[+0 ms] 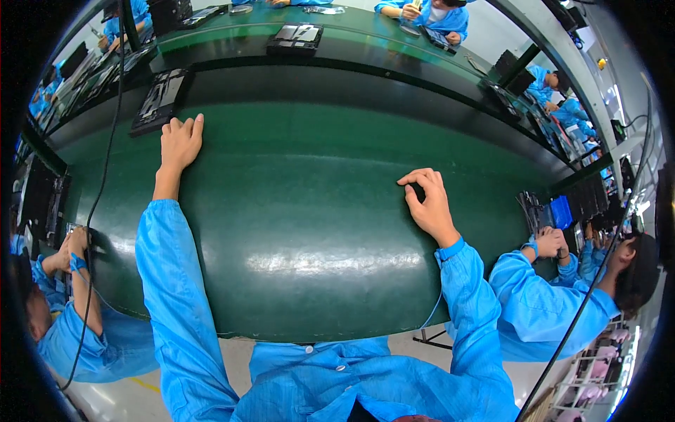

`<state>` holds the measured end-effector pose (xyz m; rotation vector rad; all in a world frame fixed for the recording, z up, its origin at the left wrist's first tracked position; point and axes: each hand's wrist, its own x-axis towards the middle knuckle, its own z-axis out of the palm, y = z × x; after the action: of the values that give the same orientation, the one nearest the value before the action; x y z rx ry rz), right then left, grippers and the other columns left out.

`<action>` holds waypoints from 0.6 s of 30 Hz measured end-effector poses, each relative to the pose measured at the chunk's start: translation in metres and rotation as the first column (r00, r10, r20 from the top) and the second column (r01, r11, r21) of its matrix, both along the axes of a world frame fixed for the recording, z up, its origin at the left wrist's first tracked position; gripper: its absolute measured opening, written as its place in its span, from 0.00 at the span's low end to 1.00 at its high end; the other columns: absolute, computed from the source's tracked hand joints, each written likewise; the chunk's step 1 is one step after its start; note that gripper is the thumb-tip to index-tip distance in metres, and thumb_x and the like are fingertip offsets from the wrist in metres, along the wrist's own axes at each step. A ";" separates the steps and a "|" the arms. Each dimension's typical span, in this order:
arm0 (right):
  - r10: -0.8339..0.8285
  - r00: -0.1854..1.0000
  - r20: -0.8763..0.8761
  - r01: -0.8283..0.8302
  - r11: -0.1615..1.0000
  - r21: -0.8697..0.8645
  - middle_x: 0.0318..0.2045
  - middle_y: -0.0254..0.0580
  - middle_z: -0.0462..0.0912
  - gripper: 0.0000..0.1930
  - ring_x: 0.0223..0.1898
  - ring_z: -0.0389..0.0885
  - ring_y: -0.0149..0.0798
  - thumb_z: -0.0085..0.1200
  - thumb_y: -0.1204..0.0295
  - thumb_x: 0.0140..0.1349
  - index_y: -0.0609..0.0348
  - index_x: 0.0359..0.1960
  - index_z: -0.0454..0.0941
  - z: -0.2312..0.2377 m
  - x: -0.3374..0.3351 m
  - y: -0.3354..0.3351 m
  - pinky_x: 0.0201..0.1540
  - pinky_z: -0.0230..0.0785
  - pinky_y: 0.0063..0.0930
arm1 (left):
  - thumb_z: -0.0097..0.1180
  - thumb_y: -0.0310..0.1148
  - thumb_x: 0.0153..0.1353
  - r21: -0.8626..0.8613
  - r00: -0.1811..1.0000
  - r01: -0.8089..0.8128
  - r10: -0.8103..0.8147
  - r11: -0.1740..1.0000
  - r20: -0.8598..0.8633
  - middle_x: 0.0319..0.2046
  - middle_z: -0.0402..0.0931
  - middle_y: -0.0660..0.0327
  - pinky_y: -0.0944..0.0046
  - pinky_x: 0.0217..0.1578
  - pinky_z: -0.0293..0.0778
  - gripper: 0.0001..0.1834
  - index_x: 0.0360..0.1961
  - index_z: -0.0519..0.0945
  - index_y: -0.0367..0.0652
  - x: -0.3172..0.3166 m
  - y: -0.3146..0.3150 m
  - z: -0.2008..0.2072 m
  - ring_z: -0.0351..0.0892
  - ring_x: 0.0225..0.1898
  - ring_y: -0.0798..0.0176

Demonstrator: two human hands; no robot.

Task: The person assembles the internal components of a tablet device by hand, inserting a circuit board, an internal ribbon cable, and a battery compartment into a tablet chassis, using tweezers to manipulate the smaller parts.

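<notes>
My left hand [181,143] reaches far across the green tabletop, at the near right corner of a black tray [144,125] that carries flat grey and black device parts. Its thumb stands apart from the bent fingers, and I see nothing held; whether the fingertips touch the tray is hard to tell. My right hand [430,206] hovers over or rests on the right side of the table, thumb and forefinger curved apart with nothing between them. A blue band circles my right wrist, with a thin blue cord hanging from it.
A raised dark shelf [394,74] spans the table's far side, bearing another black tray [295,49] of parts. Co-workers in blue sit close at left and right, their hands near my table's ends. Black cables [105,162] hang at left and right. A blue box [560,212] stands right.
</notes>
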<state>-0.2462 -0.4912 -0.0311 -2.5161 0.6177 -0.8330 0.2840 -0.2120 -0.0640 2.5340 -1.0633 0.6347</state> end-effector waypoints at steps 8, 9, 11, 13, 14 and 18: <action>-0.005 1.000 0.000 0.005 1.000 -0.023 0.47 0.44 0.83 0.08 0.54 0.78 0.50 0.61 0.79 0.66 0.57 0.44 0.89 -0.001 0.000 -0.001 0.60 0.72 0.40 | 0.44 0.60 0.84 -0.030 0.998 -0.053 0.054 0.998 0.013 0.48 0.79 0.43 0.36 0.54 0.76 0.32 0.44 0.87 0.43 -0.002 -0.001 -0.002 0.76 0.52 0.35; -0.003 1.000 -0.001 0.003 1.000 -0.024 0.47 0.44 0.83 0.08 0.54 0.78 0.50 0.61 0.79 0.66 0.57 0.44 0.89 -0.001 0.000 -0.001 0.60 0.72 0.40 | 0.45 0.61 0.83 -0.023 0.998 -0.059 0.059 0.998 0.028 0.49 0.78 0.42 0.36 0.54 0.76 0.32 0.44 0.86 0.42 0.000 0.001 -0.002 0.76 0.53 0.35; -0.003 1.000 -0.004 0.003 1.000 -0.018 0.47 0.44 0.83 0.08 0.54 0.78 0.50 0.61 0.79 0.66 0.57 0.44 0.89 0.000 0.001 -0.001 0.61 0.72 0.40 | 0.45 0.61 0.83 -0.018 0.997 -0.078 0.078 0.997 0.015 0.50 0.77 0.41 0.36 0.54 0.76 0.32 0.45 0.86 0.41 0.000 0.001 -0.003 0.76 0.54 0.35; -0.002 1.000 -0.005 0.002 1.000 -0.011 0.48 0.45 0.83 0.08 0.55 0.78 0.50 0.61 0.79 0.66 0.57 0.44 0.89 -0.001 0.001 -0.001 0.61 0.72 0.41 | 0.45 0.62 0.83 -0.012 0.995 -0.097 0.097 0.995 0.003 0.51 0.77 0.40 0.36 0.55 0.76 0.33 0.46 0.86 0.40 -0.001 0.000 -0.003 0.76 0.54 0.35; -0.004 1.000 -0.003 0.004 1.000 -0.012 0.47 0.45 0.83 0.08 0.55 0.78 0.50 0.61 0.79 0.66 0.57 0.44 0.89 -0.002 0.000 -0.002 0.61 0.72 0.41 | 0.46 0.62 0.82 -0.016 0.994 -0.105 0.106 0.994 0.000 0.52 0.76 0.40 0.36 0.55 0.76 0.33 0.46 0.85 0.39 -0.002 -0.001 -0.003 0.76 0.55 0.34; -0.006 1.000 -0.007 0.006 1.000 -0.007 0.47 0.46 0.83 0.09 0.55 0.78 0.50 0.61 0.79 0.66 0.57 0.44 0.89 -0.002 -0.001 -0.004 0.61 0.72 0.41 | 0.46 0.63 0.81 -0.015 0.990 -0.143 0.143 0.990 -0.009 0.53 0.76 0.39 0.35 0.57 0.76 0.35 0.48 0.84 0.36 -0.004 -0.004 -0.007 0.75 0.56 0.33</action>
<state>-0.2475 -0.4953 -0.0335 -2.5253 0.6257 -0.8303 0.2800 -0.2158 -0.0707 2.6145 -0.8761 0.6665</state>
